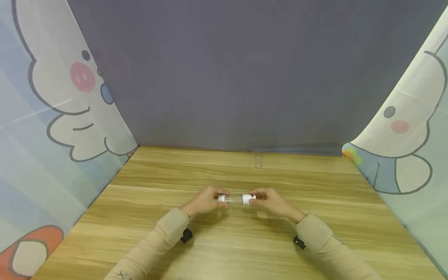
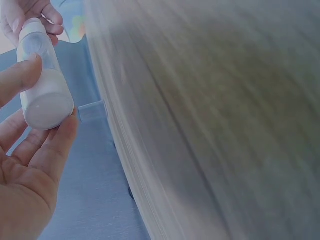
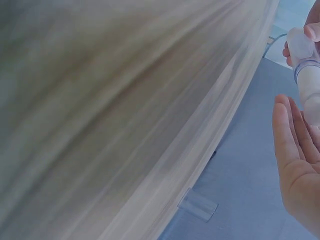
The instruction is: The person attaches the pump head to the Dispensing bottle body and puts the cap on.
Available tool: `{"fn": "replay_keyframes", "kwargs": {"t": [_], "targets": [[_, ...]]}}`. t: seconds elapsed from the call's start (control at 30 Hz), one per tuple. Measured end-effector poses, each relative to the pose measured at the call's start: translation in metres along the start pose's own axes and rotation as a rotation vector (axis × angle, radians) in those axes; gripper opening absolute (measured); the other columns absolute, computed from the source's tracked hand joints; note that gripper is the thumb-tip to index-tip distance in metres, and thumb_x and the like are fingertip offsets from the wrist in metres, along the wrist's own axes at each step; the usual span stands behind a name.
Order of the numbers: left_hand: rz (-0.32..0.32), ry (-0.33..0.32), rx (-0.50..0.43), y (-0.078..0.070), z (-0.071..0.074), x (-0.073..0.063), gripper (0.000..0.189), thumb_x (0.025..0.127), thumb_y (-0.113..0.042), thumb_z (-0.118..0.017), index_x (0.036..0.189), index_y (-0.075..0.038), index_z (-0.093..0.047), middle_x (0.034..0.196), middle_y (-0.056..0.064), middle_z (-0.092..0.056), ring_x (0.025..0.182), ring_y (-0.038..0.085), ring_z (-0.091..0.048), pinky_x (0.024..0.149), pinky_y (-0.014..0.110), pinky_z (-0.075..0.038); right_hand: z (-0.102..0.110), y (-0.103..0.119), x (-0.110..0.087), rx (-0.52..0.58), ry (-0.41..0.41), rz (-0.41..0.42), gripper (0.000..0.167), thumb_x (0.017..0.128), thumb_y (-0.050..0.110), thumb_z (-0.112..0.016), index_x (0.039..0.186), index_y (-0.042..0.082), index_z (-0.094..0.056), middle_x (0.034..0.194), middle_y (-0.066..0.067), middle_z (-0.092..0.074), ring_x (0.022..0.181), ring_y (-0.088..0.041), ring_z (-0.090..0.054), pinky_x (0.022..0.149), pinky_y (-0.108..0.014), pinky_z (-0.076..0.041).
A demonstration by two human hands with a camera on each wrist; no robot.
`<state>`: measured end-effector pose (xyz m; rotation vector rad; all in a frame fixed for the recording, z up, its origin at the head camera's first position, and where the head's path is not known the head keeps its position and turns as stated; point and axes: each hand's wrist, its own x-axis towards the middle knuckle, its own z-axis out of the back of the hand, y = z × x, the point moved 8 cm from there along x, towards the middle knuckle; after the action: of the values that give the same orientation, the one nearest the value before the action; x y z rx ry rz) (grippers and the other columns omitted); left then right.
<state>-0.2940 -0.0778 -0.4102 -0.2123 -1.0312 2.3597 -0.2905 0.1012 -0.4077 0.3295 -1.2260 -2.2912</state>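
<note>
A small clear bottle [image 1: 233, 199] with white ends lies sideways in the air between the two hands, above the table. My left hand [image 1: 206, 200] holds its white base, the thumb on one side and fingertips on the other; that flat base [image 2: 49, 111] faces the left wrist camera. My right hand [image 1: 274, 201] pinches the white collar [image 1: 246, 199] at the other end, from which a narrower white tip sticks out. In the right wrist view, its fingers [image 3: 287, 132] look fairly straight beside the collar, and the thumb is out of frame.
A clear open cylinder [image 1: 258, 162], like a cap, stands near the back edge of the wooden table [image 1: 147, 171]. A grey curtain [image 1: 224, 77] hangs behind, and printed cloths [image 1: 52, 116] flank both sides. Black wrist straps show at both cuffs.
</note>
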Motion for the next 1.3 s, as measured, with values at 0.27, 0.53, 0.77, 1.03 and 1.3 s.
{"fn": "replay_keyframes", "kwargs": {"t": [0.27, 0.53, 0.77, 1.03, 1.3], "targets": [[0.002, 0.000, 0.010, -0.0002, -0.0015, -0.0006, 0.040, 0.081, -0.018, -0.070, 0.116, 0.000, -0.062, 0.118, 0.012, -0.062, 0.096, 0.017, -0.062, 0.084, 0.027, -0.053, -0.0001, -0.0021, 0.0001, 0.084, -0.028, 0.025, 0.048, 0.084, 0.022, -0.066, 0.119, -0.008, -0.053, 0.116, -0.025, -0.057, 0.101, -0.035, -0.060, 0.083, -0.031, -0.054], [0.019, 0.005, -0.014, 0.0014, -0.0019, 0.0009, 0.040, 0.081, -0.018, -0.070, 0.116, 0.000, -0.061, 0.118, 0.013, -0.061, 0.095, 0.019, -0.062, 0.078, 0.023, -0.054, 0.0003, -0.0027, 0.0008, 0.082, -0.035, 0.046, 0.045, 0.082, 0.018, -0.069, 0.117, -0.007, -0.055, 0.115, -0.025, -0.057, 0.101, -0.034, -0.060, 0.082, -0.028, -0.053], [0.031, 0.010, -0.019, -0.0003, -0.0016, 0.0014, 0.042, 0.081, -0.020, -0.070, 0.117, -0.001, -0.061, 0.118, 0.014, -0.061, 0.095, 0.019, -0.062, 0.077, 0.023, -0.054, 0.0022, 0.0063, -0.0008, 0.056, -0.045, 0.045, 0.041, 0.081, 0.012, -0.068, 0.115, -0.009, -0.057, 0.113, -0.028, -0.058, 0.097, -0.035, -0.062, 0.080, -0.029, -0.054], [0.020, 0.005, -0.014, -0.0012, -0.0022, 0.0016, 0.041, 0.080, -0.018, -0.071, 0.116, 0.000, -0.062, 0.117, 0.013, -0.062, 0.093, 0.016, -0.062, 0.077, 0.021, -0.053, 0.0011, 0.0005, 0.0011, 0.054, -0.037, 0.055, 0.041, 0.082, 0.014, -0.068, 0.115, -0.008, -0.058, 0.113, -0.027, -0.058, 0.096, -0.033, -0.062, 0.080, -0.028, -0.054], [0.016, 0.007, -0.020, -0.0019, -0.0022, 0.0014, 0.041, 0.080, -0.019, -0.071, 0.115, -0.001, -0.062, 0.116, 0.013, -0.062, 0.092, 0.015, -0.062, 0.077, 0.021, -0.053, 0.0000, -0.0003, 0.0008, 0.042, -0.036, 0.047, 0.040, 0.082, 0.017, -0.069, 0.114, -0.006, -0.059, 0.113, -0.025, -0.059, 0.094, -0.030, -0.063, 0.077, -0.027, -0.055]]}}
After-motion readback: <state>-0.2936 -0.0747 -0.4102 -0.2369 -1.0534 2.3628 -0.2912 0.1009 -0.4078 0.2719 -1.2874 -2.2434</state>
